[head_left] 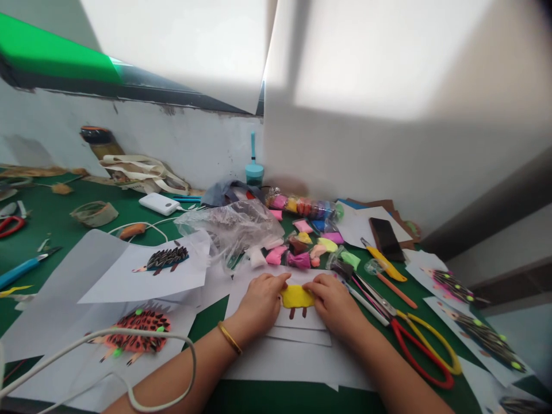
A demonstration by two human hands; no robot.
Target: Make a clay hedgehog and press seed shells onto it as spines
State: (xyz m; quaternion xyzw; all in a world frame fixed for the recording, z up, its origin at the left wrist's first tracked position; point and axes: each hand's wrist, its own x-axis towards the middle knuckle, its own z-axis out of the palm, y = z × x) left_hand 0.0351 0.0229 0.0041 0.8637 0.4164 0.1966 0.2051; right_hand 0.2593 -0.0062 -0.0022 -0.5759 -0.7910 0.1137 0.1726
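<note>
My left hand [264, 302] and right hand [333, 300] pinch the yellow clay [298, 296] at its left and right ends, over the white paper [298, 323], by two brown legs [292, 313]. I should press softly and evenly.

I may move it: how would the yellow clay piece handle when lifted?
The yellow clay piece would likely bend: its uneven edges look soft. It seems light, being small beside the left hand and right hand. Its flattened shape probably won't roll.
</note>
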